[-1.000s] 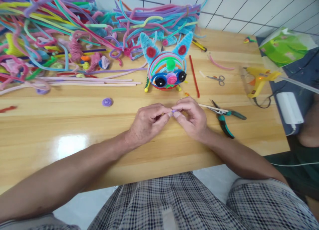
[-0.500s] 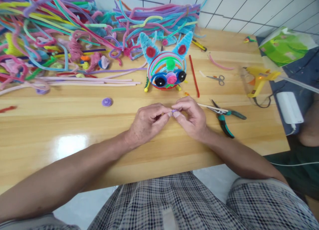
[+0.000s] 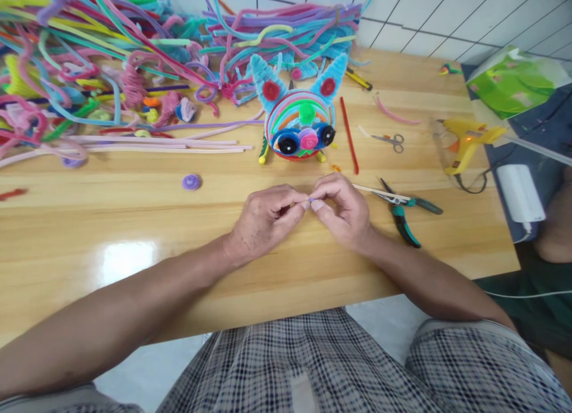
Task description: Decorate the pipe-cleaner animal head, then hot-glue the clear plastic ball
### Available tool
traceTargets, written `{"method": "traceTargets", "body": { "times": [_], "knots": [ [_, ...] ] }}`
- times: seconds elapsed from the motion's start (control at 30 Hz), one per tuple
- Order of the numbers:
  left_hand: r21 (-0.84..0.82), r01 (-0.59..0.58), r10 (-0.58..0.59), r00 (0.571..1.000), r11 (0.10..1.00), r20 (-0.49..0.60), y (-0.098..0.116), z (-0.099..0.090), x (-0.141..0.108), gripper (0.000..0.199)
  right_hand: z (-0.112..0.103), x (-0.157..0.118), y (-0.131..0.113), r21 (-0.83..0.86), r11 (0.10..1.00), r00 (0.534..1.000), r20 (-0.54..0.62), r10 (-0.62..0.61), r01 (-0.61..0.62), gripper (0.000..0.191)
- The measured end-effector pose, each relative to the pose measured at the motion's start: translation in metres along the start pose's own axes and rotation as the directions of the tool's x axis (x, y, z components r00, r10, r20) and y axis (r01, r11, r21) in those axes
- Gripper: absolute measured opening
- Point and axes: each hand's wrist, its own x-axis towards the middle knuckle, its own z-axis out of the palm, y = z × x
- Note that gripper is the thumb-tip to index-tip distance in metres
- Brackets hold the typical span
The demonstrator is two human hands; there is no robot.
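Between the meeting fingertips of both hands, a small purple piece (image 3: 311, 199) is being pinched, just above the near part of the bench (image 3: 170, 222). The left hand (image 3: 307, 201) is keeping its thumb and forefinger narrow, and they are holding the piece from the left. The right hand (image 3: 314, 199) is also holding it narrowly, from the other side; the fingers are hiding most of its shape.

From behind the right hand, a pale strip (image 3: 379, 192) is coming out to the right and is lying across the pliers (image 3: 404, 227). Whether this strip is joining the purple piece, I cannot tell. To the left of the left hand, a purple coil (image 3: 191, 182) is lying flat. Beyond both hands, a striped animal figure (image 3: 290, 120) with blue ears is standing and is facing them. Beyond the right hand, a red stem (image 3: 349, 136) and small scissors (image 3: 397, 142) are lying apart. Far to the right of this hand, a yellow glue gun (image 3: 469, 139) is resting near the bench edge. Far beyond the left hand, a heap of coloured fuzzy stems (image 3: 111, 55) is spreading.
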Motion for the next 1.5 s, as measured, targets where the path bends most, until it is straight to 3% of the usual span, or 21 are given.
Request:
{"method": "traceTargets", "body": {
  "times": [0.33, 0.73, 0.97, 1.23, 1.5],
  "knots": [
    [-0.004, -0.017, 0.017, 1.0, 1.0, 0.001, 0.0014, -0.0008, 0.0008, 0.012, 0.0024, -0.0062, 0.0032, 0.071, 0.993, 0.995, 0.018, 0.097, -0.098, 0.016],
    [-0.008, 0.012, -0.013, 0.997, 1.0, -0.076, 0.0008, 0.0003, 0.0002, 0.013, 0.0009, -0.0016, 0.0004, 0.145, 0.965, 0.976, 0.0, 0.219, -0.217, 0.015],
    [-0.003, 0.02, -0.02, 0.996, 1.0, -0.091, 0.0011, -0.0004, 0.0007, 0.015, 0.003, -0.0024, -0.0011, 0.19, 0.932, 0.949, 0.002, 0.314, -0.309, 0.021],
    [-0.003, 0.013, -0.013, 0.994, 1.0, -0.112, -0.0023, 0.0014, -0.0005, 0.013, 0.0012, 0.0004, -0.0053, 0.093, 0.943, 0.945, -0.049, 0.324, -0.319, 0.01],
    [-0.036, 0.073, -0.077, 0.991, 0.997, -0.112, -0.005, 0.0014, -0.0006, 0.013, 0.0001, 0.0024, -0.006, -0.043, 0.961, 0.96, -0.071, 0.271, -0.274, 0.013]
  ]
}}
